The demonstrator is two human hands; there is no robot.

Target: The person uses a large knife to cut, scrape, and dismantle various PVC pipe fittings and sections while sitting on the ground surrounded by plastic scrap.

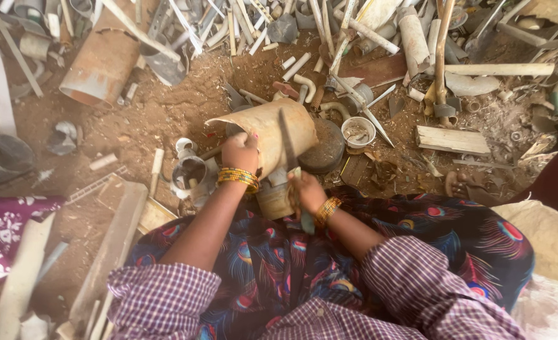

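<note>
Pipe (263, 133), a tan split section, stands tilted on a round block (327, 151) just ahead of the person's knees, presumably so the block bears it while a blade works on it. Left hand (240, 153) clamps the pipe's near edge, fingers wrapped closed over the rim, steadying it. Right hand (305, 191) is fisted tight around the handle of a knife (287, 140), whose dark blade lies up against the pipe wall, touching it. Both wrists carry yellow bangles (239, 177). Dirt ground (166, 119) around is littered with cut pipe pieces; a white cup (358, 131) lies beside the block.
</note>
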